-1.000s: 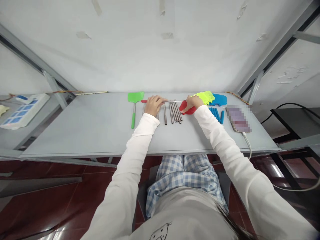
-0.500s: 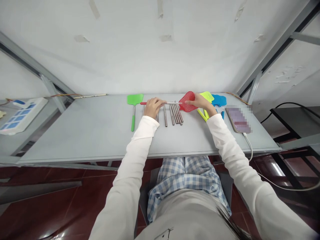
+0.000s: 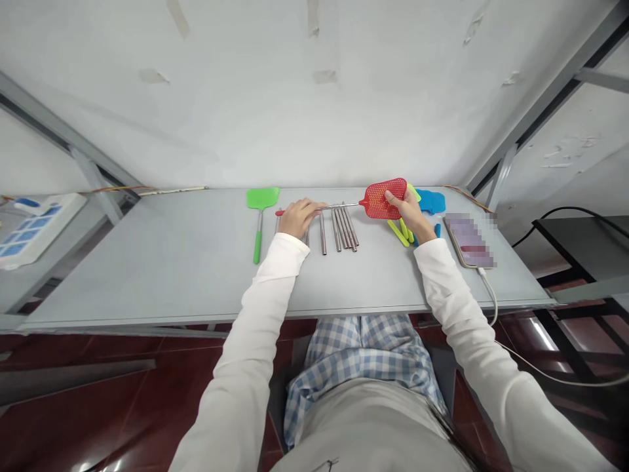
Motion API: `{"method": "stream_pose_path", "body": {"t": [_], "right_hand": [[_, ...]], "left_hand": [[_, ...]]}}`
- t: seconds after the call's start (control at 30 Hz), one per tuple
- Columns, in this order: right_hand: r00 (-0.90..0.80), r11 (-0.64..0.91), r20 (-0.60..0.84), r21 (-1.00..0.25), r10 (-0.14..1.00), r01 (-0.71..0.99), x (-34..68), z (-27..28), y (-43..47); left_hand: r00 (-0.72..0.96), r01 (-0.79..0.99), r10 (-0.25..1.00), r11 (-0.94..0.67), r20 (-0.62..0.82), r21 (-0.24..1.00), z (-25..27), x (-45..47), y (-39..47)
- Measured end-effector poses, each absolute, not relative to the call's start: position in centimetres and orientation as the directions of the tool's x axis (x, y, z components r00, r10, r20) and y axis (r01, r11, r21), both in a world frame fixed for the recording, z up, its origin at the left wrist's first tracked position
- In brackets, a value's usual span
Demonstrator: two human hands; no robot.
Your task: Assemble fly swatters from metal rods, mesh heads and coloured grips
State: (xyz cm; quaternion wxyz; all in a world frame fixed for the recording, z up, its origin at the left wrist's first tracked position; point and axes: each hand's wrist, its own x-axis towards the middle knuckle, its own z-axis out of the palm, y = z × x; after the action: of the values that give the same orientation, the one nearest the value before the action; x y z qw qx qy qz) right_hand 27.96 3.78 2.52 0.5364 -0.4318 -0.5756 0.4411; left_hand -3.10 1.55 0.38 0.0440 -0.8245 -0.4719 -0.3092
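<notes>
A red fly swatter (image 3: pixel 378 199) with a thin metal rod is held level above the table between both hands. My left hand (image 3: pixel 297 217) is closed around its shaft, the red handle end showing past the fingers on the left. Gripping the far edge of the mesh head is my right hand (image 3: pixel 409 213), thumb on the front face. Below the shaft lie several metal tubes (image 3: pixel 339 231). Left of my left hand rests a green fly swatter (image 3: pixel 258 219). Yellow handle pieces (image 3: pixel 399 233) and blue swatter heads (image 3: pixel 432 201) lie by my right hand, partly hidden.
A phone (image 3: pixel 469 241) with a white charging cable lies at the table's right side. On a lower surface at far left sits a white power strip (image 3: pixel 39 226). A wall backs the table, and metal frame posts (image 3: pixel 504 174) stand at both sides.
My right hand has moved right with the red mesh head, and a longer stretch of thin rod shows between the hands. My left hand stays in nearly the same place.
</notes>
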Motion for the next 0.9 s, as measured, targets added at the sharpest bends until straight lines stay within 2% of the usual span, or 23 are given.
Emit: {"method": "stream_pose_path", "body": {"t": [0.13,0.5,0.63,0.9], "right_hand": [[-0.065,0.245,0.246,-0.969,0.967,-0.025,28.2,2.3,3.9],[-0.076,0.2,0.192,-0.974,0.978,0.11,29.0,2.6,4.0],[-0.091,0.209,0.2,-0.972,0.976,0.111,28.8,2.9,3.6],[-0.083,0.252,0.247,-0.966,0.965,0.056,28.6,3.3,3.2]], "left_hand": [[0.371,0.79,0.725,-0.575,0.58,0.213,0.2,-3.1,1.6],[0.379,0.749,0.722,-0.607,0.579,0.267,0.7,-2.9,1.1],[0.361,0.753,0.732,-0.594,0.578,0.283,1.0,-2.6,0.7],[0.387,0.806,0.733,-0.564,0.56,0.181,0.8,-1.3,0.4]]}}
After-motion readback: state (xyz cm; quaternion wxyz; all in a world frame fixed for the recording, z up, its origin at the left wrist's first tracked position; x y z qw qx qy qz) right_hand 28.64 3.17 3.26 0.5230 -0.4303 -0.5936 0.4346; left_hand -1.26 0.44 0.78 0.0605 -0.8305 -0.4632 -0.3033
